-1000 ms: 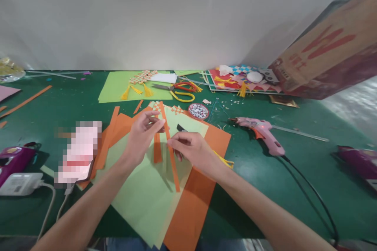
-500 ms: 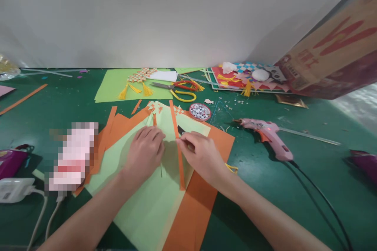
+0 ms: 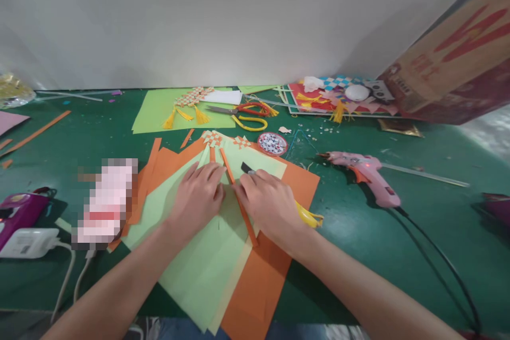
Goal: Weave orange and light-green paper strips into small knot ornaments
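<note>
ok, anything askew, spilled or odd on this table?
Small white bits lie scattered on the green table near the round tin of googly eyes. The pink glue gun lies on its side with a red light showing. Both hands press flat on green paper.

A green-covered table (image 3: 418, 234) is being shown, spreading across the whole view. Behind it, a plain pale wall (image 3: 223, 21) is being lit softly, brightest near its middle. At the right, a large cardboard box (image 3: 458, 69) is being seen tilted above the table's far edge, its shadow being cast onto the wall.
</note>
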Available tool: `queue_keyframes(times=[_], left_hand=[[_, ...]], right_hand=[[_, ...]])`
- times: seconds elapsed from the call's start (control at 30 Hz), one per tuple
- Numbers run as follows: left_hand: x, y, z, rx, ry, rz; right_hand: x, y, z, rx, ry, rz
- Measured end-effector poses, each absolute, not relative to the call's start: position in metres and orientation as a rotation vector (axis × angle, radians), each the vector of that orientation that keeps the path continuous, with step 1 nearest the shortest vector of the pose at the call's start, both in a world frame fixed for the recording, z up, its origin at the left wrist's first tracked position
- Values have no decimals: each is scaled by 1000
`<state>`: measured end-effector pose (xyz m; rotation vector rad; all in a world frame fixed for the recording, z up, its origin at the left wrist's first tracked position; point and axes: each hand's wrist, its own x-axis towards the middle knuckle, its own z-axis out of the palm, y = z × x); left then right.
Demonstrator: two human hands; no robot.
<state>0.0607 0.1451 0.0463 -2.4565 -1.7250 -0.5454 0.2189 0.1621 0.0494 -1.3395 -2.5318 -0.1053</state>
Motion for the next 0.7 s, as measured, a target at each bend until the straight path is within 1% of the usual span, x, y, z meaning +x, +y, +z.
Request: queue_keyframes(times=[0.17,0.4,0.7], left_hand=[[60,144,47,-2457,-1677,-576],[64,141,46,-2487,-1646,-505],[65,141,53,-2524,-1680,-418]], right_hand=[[215,159,44,-1151,-2666,-145],[213,156,39,-1239,-2649,-154],[227,164,37,-1154,-2455,-167]])
